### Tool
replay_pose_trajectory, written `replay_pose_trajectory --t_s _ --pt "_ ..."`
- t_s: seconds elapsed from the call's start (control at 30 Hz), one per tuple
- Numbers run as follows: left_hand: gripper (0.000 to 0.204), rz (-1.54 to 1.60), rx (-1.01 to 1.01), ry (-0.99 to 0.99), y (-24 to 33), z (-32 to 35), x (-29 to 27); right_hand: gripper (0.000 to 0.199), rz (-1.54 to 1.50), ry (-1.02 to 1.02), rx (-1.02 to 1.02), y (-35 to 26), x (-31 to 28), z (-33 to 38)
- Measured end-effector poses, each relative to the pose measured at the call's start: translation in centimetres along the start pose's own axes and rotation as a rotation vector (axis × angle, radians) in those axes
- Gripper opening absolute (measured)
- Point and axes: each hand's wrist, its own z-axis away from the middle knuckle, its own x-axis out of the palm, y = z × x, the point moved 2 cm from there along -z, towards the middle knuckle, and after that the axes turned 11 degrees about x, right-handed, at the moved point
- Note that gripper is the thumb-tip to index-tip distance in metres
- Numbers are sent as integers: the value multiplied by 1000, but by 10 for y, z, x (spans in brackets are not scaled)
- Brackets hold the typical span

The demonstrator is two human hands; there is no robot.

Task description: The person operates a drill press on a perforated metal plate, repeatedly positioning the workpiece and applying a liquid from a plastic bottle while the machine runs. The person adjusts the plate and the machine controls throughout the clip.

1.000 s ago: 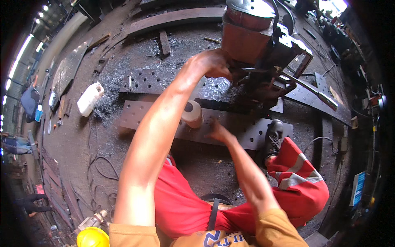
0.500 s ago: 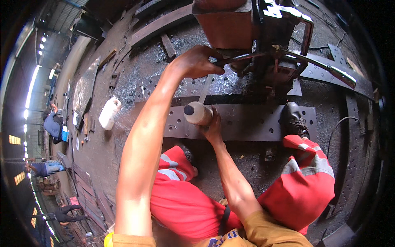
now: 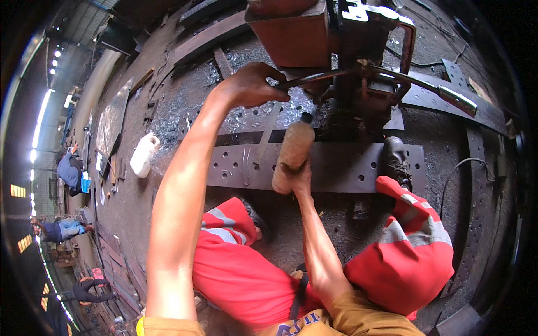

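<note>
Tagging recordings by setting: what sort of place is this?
Most likely a metalworking shop: long grey metal plate with round holes, shiny shavings scattered about, and a heavy machine with long lever arms.

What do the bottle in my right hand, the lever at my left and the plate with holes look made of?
Bottle: probably plastic, hazy finish, with rounded shoulders.
Lever: likely metal, smooth; light glints along it.
Plate: probably steel, dull grey, with crisp round holes.
</note>
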Motion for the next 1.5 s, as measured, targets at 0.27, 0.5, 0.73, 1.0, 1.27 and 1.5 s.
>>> replay_pose_trajectory --t_s 0.27,0.5,0.73,1.0,1.27,1.5 --pt "53 -5 84 29 4 -1 4 87 74 25 258 58 -52 -29" --pt "44 -40 148 76 -7 3 1 84 268 -24 333 28 -52 -35" --pt "46 -55 195 108 -13 1 3 79 305 -23 382 13 -45 -35" --pt "43 26 181 113 -7 3 6 82 400 -20 397 6 -52 -38" --pt "42 51 174 109 -9 2 6 82 352 -28 389 6 -50 -36" --pt "42 53 200 109 -11 1 6 82 411 -23 397 6 -49 -33"
